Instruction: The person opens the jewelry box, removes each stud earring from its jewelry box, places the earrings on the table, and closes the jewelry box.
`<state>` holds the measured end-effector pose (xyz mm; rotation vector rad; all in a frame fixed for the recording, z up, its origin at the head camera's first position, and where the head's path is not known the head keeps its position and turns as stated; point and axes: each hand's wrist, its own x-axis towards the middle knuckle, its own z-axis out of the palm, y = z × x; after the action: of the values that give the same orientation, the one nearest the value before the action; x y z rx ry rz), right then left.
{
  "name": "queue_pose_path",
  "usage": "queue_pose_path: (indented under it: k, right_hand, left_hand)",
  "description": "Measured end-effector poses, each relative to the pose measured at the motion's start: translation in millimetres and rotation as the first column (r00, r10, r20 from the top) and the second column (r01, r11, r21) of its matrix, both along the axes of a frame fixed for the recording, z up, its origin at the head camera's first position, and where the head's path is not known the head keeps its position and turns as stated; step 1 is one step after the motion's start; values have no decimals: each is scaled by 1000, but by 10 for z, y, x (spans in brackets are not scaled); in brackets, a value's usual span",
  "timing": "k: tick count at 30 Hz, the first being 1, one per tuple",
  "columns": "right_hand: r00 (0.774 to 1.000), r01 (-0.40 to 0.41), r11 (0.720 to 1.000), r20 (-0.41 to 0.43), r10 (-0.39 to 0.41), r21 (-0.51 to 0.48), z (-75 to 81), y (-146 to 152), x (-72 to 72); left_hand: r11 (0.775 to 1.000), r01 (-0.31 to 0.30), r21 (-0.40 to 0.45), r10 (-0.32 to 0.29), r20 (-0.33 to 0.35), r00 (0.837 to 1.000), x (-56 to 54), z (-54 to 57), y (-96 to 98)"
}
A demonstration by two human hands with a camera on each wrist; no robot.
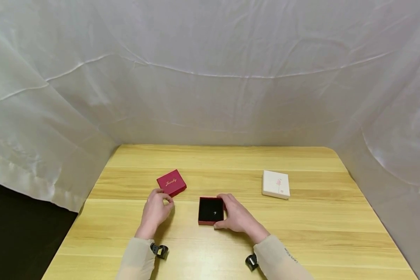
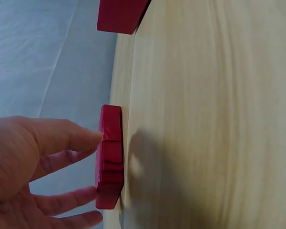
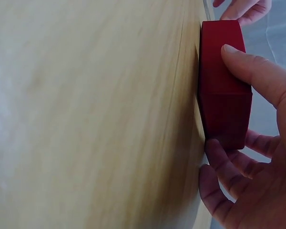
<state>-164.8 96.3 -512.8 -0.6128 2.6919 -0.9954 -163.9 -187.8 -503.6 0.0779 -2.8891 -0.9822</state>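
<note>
A red jewelry box (image 1: pixel 206 223), lidless, sits on the table with a black insert (image 1: pixel 207 206) inside. On that insert lies a tiny silvery piece (image 1: pixel 215 212), too small to identify. My right hand (image 1: pixel 236 216) grips this box, thumb on its near side and fingers around the right and far sides; the right wrist view shows the thumb against the red wall (image 3: pixel 221 67). To the left lies a dark red lid (image 1: pixel 172 182) with gold lettering, top up. My left hand (image 1: pixel 155 210) is at its near corner, fingers loosely bent, thumb tip overlapping the lid's side (image 2: pixel 112 157) in the left wrist view.
A white box (image 1: pixel 276 184) with a pink flower print lies at the right of the wooden table (image 1: pixel 301 237). Pale cloth (image 1: pixel 217 101) hangs behind the table and along both sides. A dark area (image 1: pixel 17 233) shows beyond the left edge.
</note>
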Motion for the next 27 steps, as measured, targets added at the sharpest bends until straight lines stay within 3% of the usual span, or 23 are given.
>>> queue_pose_path:
  k: [6,12,27]
  right_hand:
    - [1000,1,1000,3,-1,-1,11,1,1]
    - [1000,4,1000,3,-4,1,8,-2,-2]
    - [1000,5,1000,-14,-5,-6,2,-6,-6]
  left_hand:
    - [1000,-23,13,22,48,999,-46,0,-15]
    - [1000,-27,3,27,40,999,-73,-9,-29]
    - [996,-26,-87,33,84,996,-92,-53,-207]
